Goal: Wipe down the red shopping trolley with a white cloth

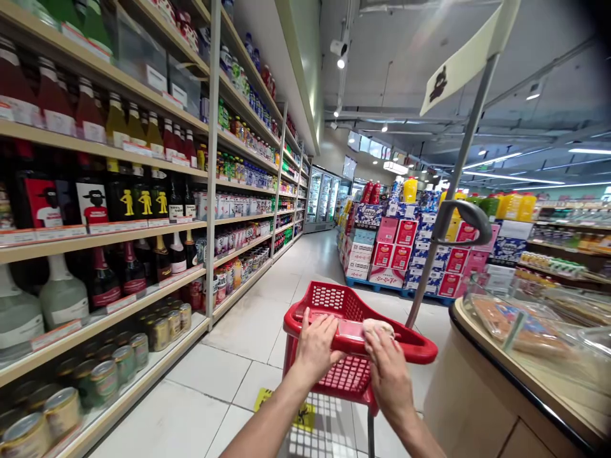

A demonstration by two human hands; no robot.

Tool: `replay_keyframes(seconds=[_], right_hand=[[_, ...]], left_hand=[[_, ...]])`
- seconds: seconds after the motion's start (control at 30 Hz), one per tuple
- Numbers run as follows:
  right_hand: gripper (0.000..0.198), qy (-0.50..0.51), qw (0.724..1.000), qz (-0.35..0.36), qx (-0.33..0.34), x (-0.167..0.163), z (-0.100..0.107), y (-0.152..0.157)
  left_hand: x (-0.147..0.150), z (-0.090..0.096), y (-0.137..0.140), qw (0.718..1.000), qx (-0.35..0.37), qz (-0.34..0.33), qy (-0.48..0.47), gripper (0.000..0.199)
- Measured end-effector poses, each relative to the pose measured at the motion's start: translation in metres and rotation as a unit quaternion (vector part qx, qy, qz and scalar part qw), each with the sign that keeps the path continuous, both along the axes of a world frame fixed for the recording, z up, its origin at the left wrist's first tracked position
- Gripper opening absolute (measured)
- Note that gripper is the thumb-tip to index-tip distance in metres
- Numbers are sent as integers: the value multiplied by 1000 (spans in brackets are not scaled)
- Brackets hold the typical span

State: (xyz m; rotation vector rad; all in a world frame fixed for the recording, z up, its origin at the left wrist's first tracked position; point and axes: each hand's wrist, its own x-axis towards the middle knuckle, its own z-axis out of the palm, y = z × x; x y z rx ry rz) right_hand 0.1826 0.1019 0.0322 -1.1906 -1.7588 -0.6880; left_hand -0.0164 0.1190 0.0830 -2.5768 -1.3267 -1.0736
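Note:
A red plastic shopping cart [351, 375] with perforated walls stands in front of me. My left hand [315, 346] grips the left part of its handle, fingers over the top and thumb toward the middle. Under the fingers of my right hand [389, 366] is a crumpled white cloth [379, 327], pressed against the handle's right part. Between my hands the handle's pale red panel [350, 329] shows. A grey pole [422, 283] rises from the cart's right side, with a grey hook-shaped grip [470, 222] and a cream flag [465, 60].
Shelves of bottles and cans [109, 229] line the left side. At the right is a rounded counter [482, 388] with packaged food in clear trays [520, 324]. Stacked drink cartons [389, 251] stand ahead. A yellow floor sticker [305, 416] lies on white tiles under the cart.

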Motion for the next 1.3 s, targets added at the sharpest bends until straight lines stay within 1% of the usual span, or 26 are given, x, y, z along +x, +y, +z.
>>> replay_keyframes(seconds=[0.07,0.1,0.2,0.23,0.27,0.3,0.37,0.43,0.5,0.53,0.6,0.67,0.7,0.77,0.83,0.87,0.93,1.0,1.03,1.07,1.1,1.13,1.17,1.23,1.27,1.3], right_hand=[[38,-40,999,19,-11,-4,0,0],[37,-47,999,12,-15,1,-1,0],[34,23,998,-60,-14,24,-5,-3],[36,56,996,-67,-15,28,-4,-5],[36,80,995,-53,-22,28,0,-7],[36,98,994,-18,-33,24,5,-10],[34,143,985,74,-64,6,25,-17],[33,232,957,140,-106,-12,51,-26],[35,321,912,196,-164,-23,75,-34],[36,350,889,226,-192,-25,84,-36],[38,378,858,268,-223,-25,97,-38],[39,398,855,259,-207,-22,100,-36],[39,406,862,241,-186,-21,99,-33],[38,405,885,193,-124,-23,94,-28],[36,356,917,164,-67,-30,85,-25],[36,313,934,161,-56,-34,78,-24],[40,208,961,172,-66,-44,63,-23],[51,134,972,175,-80,-49,46,-22],[56,117,975,171,-75,-49,39,-21],[58,108,978,168,-66,-46,34,-20],[56,103,979,167,-59,-41,30,-18],[52,100,979,168,-53,-35,28,-17],[47,101,979,168,-47,-29,28,-15],[37,119,981,153,-20,-19,32,-11],[34,133,982,131,-2,-17,34,-9],[32,143,984,104,13,-17,36,-7]], left_hand=[[-3,0,0,1000,1,-7,0,58],[-5,0,-1,1000,1,-8,1,58],[-7,-2,-2,1000,-1,-7,1,58],[-6,-2,-3,1000,0,-6,0,58],[-6,-2,-4,1000,-1,-5,-2,58],[-5,-1,-5,1000,-3,-4,-4,58],[-3,4,-8,1000,-24,-7,-9,59],[-1,15,-12,997,-68,-17,-39,67],[4,28,-16,985,-122,-49,-112,76],[8,34,-17,973,-152,-77,-158,74],[18,40,-20,932,-224,-141,-248,56],[29,40,-22,877,-300,-181,-329,31],[33,38,-23,847,-332,-189,-369,24],[41,34,-26,789,-378,-187,-447,21],[45,32,-29,734,-400,-183,-518,25],[46,32,-30,711,-407,-185,-543,28],[45,34,-33,677,-425,-196,-568,32],[42,36,-35,664,-445,-207,-564,35],[40,37,-36,670,-449,-209,-554,35],[37,37,-36,687,-445,-208,-536,34],[34,37,-36,717,-434,-206,-506,32],[31,38,-35,760,-411,-201,-462,28],[27,37,-34,812,-374,-184,-410,24],[22,35,-32,916,-251,-93,-299,24],[20,32,-30,953,-178,-34,-242,27],[18,28,-28,976,-109,22,-185,31]])
